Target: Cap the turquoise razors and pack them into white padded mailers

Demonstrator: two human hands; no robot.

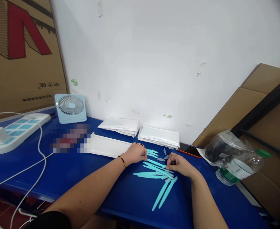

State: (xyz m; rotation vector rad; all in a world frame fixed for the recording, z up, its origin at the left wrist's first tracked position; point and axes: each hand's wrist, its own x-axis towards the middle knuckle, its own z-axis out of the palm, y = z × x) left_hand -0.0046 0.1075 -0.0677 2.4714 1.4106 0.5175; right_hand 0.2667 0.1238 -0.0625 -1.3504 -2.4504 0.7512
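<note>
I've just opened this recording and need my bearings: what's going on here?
A person has both bare hands over a blue table. The left hand and right hand are at opposite ends of one turquoise stick; whether both grip it is hard to tell. Other turquoise sticks lie loose around it, with small translucent pieces near the right hand. White padded envelopes lie beyond.

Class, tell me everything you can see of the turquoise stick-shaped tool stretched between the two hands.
The turquoise stick-shaped tool is slim, straight and smooth, and looks like plastic. It slants slightly down to the right above the blue table. One end meets the fingers of the left hand; the other meets the pinched fingertips of the right hand. Fingers may hide its ends. Whether it touches the table cannot be told.
</note>
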